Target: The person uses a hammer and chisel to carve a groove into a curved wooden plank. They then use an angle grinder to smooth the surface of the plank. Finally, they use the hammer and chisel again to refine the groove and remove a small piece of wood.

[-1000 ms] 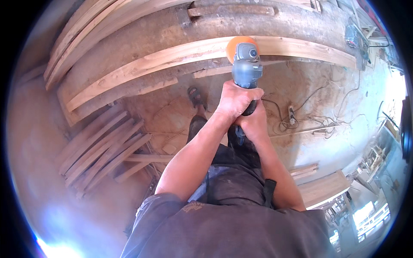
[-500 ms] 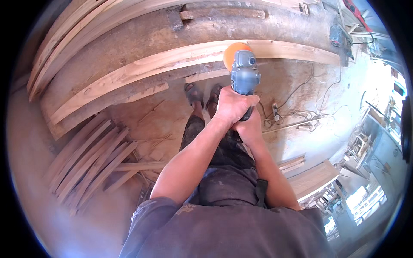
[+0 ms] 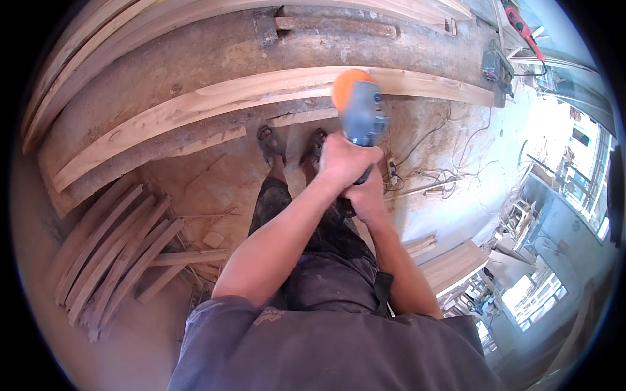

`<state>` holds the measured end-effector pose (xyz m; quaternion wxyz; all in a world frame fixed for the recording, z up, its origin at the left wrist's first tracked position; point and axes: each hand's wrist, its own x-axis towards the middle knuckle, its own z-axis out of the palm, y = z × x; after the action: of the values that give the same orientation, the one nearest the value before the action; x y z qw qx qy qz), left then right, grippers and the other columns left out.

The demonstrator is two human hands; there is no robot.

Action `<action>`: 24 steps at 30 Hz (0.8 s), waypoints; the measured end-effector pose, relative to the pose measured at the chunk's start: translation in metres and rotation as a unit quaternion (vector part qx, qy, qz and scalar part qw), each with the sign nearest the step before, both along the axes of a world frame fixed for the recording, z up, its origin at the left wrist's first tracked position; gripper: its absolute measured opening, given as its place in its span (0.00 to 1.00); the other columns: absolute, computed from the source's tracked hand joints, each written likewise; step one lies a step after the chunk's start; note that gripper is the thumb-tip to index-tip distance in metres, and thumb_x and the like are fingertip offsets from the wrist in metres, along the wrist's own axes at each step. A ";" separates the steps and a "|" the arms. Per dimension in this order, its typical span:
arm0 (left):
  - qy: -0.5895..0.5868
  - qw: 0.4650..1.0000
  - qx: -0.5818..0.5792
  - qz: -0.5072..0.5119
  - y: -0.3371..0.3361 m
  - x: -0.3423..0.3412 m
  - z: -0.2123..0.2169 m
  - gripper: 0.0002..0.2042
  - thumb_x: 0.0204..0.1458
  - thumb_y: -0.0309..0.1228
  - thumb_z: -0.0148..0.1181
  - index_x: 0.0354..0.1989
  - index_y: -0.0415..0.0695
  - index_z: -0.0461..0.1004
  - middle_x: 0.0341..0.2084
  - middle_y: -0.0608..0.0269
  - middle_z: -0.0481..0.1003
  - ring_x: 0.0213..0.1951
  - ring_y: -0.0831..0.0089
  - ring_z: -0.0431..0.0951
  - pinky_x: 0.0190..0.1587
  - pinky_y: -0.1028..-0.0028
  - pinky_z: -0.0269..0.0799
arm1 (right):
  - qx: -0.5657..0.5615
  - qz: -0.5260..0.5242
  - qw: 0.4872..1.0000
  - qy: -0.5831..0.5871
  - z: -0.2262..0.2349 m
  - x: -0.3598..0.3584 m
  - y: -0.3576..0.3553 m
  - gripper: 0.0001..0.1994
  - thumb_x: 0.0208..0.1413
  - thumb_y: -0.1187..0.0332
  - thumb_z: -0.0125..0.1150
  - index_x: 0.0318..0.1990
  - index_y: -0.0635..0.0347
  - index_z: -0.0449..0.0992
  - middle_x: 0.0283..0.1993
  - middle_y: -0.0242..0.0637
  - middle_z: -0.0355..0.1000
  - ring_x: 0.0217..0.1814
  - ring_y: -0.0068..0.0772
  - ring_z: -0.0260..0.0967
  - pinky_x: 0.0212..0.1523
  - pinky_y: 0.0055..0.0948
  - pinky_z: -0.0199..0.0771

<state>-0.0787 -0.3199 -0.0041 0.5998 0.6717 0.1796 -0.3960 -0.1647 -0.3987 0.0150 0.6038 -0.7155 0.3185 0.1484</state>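
Observation:
A grey-and-black angle grinder (image 3: 362, 117) with an orange disc (image 3: 347, 88) is held in both my hands. My left hand (image 3: 345, 159) wraps its body just behind the head, and my right hand (image 3: 367, 194) closes round the rear end of its handle. The disc lies over a long pale wooden plank (image 3: 261, 90) on the workbench (image 3: 195, 70); its motion blur hides whether it touches the wood.
Curved wooden pieces (image 3: 124, 241) are piled on the floor at left. More long boards (image 3: 124, 39) lie along the bench's far side. Cables (image 3: 443, 176) and a power socket (image 3: 392, 168) lie to the right of my feet. A red power tool (image 3: 521, 29) sits at far right.
The whole view has shifted, so bench and floor appear further left. Relative to the plank, the grinder has moved slightly right and its head looks more blurred. Both hands keep their hold.

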 end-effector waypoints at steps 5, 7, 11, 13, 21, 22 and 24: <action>0.054 0.987 -0.063 0.135 0.051 -0.005 0.012 0.10 0.45 0.30 0.73 0.31 0.37 0.80 0.28 0.65 0.80 0.28 0.79 0.78 0.33 0.71 0.76 | -0.006 0.094 0.995 0.041 -0.001 0.007 0.027 0.38 0.38 0.71 0.79 0.61 0.65 0.68 0.51 0.42 0.78 0.53 0.39 0.77 0.58 0.39 0.76; 0.039 0.988 -0.058 0.137 0.048 -0.008 0.011 0.10 0.45 0.30 0.73 0.30 0.37 0.80 0.26 0.66 0.79 0.28 0.79 0.77 0.33 0.71 0.76 | -0.014 0.076 0.997 0.028 -0.002 0.004 0.025 0.33 0.38 0.70 0.79 0.56 0.66 0.72 0.49 0.40 0.78 0.53 0.35 0.77 0.57 0.36 0.75; 0.041 0.994 -0.061 0.078 0.018 -0.002 0.019 0.13 0.43 0.33 0.74 0.30 0.38 0.79 0.25 0.66 0.79 0.28 0.78 0.76 0.35 0.71 0.76 | -0.017 0.016 0.999 0.023 0.007 0.006 0.006 0.29 0.39 0.71 0.77 0.52 0.66 0.74 0.48 0.41 0.78 0.51 0.35 0.77 0.53 0.35 0.76; 0.037 0.991 -0.078 0.101 0.010 -0.006 0.012 0.12 0.44 0.33 0.74 0.30 0.38 0.81 0.26 0.68 0.79 0.28 0.79 0.76 0.34 0.71 0.74 | -0.017 0.047 0.998 0.031 0.004 0.005 0.002 0.29 0.40 0.71 0.77 0.52 0.66 0.74 0.48 0.41 0.79 0.50 0.35 0.78 0.51 0.35 0.77; 0.026 0.972 -0.072 0.222 0.055 -0.018 0.015 0.13 0.45 0.32 0.74 0.37 0.39 0.81 0.30 0.65 0.79 0.31 0.77 0.78 0.35 0.70 0.75 | -0.014 0.166 0.983 0.077 -0.001 0.015 0.021 0.39 0.36 0.68 0.81 0.60 0.64 0.69 0.50 0.46 0.78 0.51 0.41 0.79 0.54 0.37 0.77; 0.007 0.979 -0.058 0.196 0.052 -0.018 0.014 0.13 0.45 0.32 0.74 0.37 0.39 0.81 0.30 0.65 0.79 0.31 0.77 0.78 0.35 0.70 0.75 | -0.027 0.172 0.982 0.073 -0.004 0.012 0.019 0.39 0.36 0.68 0.81 0.60 0.64 0.69 0.50 0.45 0.78 0.51 0.41 0.79 0.54 0.37 0.77; 0.017 0.983 -0.047 0.174 0.041 -0.017 0.015 0.12 0.45 0.32 0.74 0.35 0.39 0.81 0.30 0.66 0.79 0.31 0.77 0.77 0.35 0.71 0.75 | -0.005 0.135 0.989 0.066 0.002 0.010 0.014 0.39 0.38 0.68 0.80 0.60 0.63 0.68 0.50 0.49 0.79 0.54 0.45 0.79 0.55 0.38 0.77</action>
<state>-0.0957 -0.2789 0.0107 0.6874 0.5941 0.2850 -0.3053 -0.1547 -0.3850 0.0172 0.5523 -0.7438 0.2589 0.2733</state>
